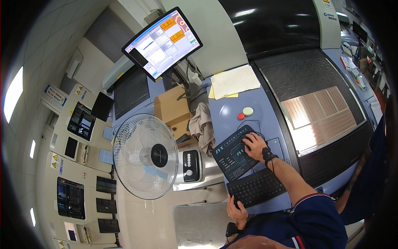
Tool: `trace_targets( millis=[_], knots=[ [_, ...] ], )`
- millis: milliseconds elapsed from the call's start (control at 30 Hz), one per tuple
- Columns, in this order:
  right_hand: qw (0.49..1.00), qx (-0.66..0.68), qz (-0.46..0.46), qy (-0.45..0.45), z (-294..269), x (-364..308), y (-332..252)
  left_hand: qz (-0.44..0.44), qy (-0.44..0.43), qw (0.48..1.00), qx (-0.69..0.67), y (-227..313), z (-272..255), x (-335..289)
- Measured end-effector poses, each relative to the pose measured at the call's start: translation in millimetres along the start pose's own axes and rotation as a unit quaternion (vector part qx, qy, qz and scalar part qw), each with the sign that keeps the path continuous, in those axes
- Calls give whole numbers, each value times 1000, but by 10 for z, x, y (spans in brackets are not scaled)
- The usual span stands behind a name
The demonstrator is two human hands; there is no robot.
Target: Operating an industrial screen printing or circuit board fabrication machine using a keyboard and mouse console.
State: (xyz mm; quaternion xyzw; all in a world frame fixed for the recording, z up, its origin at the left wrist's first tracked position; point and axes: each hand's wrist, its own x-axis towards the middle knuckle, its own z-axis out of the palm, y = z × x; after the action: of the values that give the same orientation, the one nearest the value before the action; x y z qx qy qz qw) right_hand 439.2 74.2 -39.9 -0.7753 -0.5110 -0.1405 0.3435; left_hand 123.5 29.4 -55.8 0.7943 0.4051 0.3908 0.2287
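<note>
My right hand [255,148] rests over a black computer mouse [248,140], its fingers curled round it. The mouse sits on a dark printed mouse pad [234,154]. A black strap is round my right wrist. Lower down, my left hand [237,211] touches the left corner of a black keyboard [256,189], thumb and fingers spread apart and gripping nothing. A black band is on the left wrist too. Up and to the left, a monitor [162,43] is lit, with several windows and orange panel shapes on its screen.
A round fan [145,157] stands left of the desk. Behind it are a cardboard box [171,106] and a grey cloth [201,126]. Papers [235,82] and red and pale green buttons [244,113] lie beyond the pad. Another person's dark clothing [369,178] shows at right.
</note>
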Motion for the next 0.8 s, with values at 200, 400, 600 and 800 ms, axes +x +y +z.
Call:
trace_targets(
  millis=[200, 400, 600, 800],
  knots=[
    [1000, -2, 0, 0, 3, -6, 2, 4, 3, 1000, 3, -25, 13, -24],
    [1000, 0, -2, 2, -6, -17, -12, 0, 3, 1000, 1, -30, 4, -35],
    [1000, 3, -4, 3, -1, -16, -1, 3, 0, 1000, 0, -43, 4, -41],
    [1000, 8, -5, 2, 7, -9, -7, 2, -2, 1000, 0, -54, 10, -35]
  ],
)
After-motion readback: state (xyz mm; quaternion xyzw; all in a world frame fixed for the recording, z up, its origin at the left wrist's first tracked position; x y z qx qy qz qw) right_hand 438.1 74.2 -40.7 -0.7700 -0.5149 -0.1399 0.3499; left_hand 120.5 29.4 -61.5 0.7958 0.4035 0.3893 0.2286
